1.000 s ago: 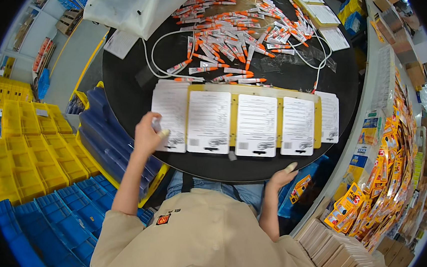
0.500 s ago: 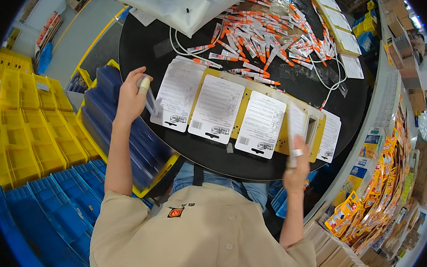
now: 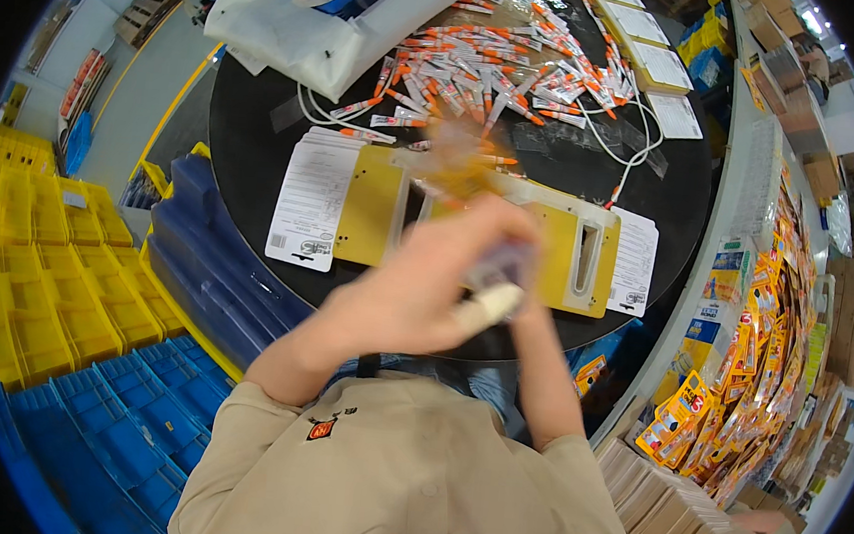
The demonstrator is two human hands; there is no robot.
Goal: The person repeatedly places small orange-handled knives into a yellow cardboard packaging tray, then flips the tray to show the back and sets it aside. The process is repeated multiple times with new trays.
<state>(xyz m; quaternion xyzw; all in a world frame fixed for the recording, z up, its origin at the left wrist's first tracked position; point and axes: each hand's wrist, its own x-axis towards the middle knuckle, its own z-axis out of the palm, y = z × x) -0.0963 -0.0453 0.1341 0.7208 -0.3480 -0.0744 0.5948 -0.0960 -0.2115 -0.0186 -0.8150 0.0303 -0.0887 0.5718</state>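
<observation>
Both my hands are raised close to the camera and blurred by motion. My left hand [image 3: 410, 291] fills the middle of the view, fingers curled. My right hand [image 3: 512, 269] presses against it from the right, with a taped finger below. Between them they grip a blurred orange-and-white bundle of cards [image 3: 461, 159]. Below lies a yellow jig [image 3: 376, 208] on the round black table [image 3: 245, 162]. Its middle slots are bare. One white printed card [image 3: 310, 203] lies at its left end and another white card [image 3: 634, 261] at its right.
A heap of small orange-and-white tubes [image 3: 494, 56] and a white cable [image 3: 627, 152] lie at the table's back. A white bag [image 3: 304, 42] sits back left. Yellow bins [image 3: 35, 276] and blue bins [image 3: 125, 414] stand left; packaged goods [image 3: 750, 373] and brown card stacks [image 3: 669, 507] right.
Both hands left the table edge and rose together toward the camera. The three middle cards are gone from the yellow jig; only the end cards remain.
</observation>
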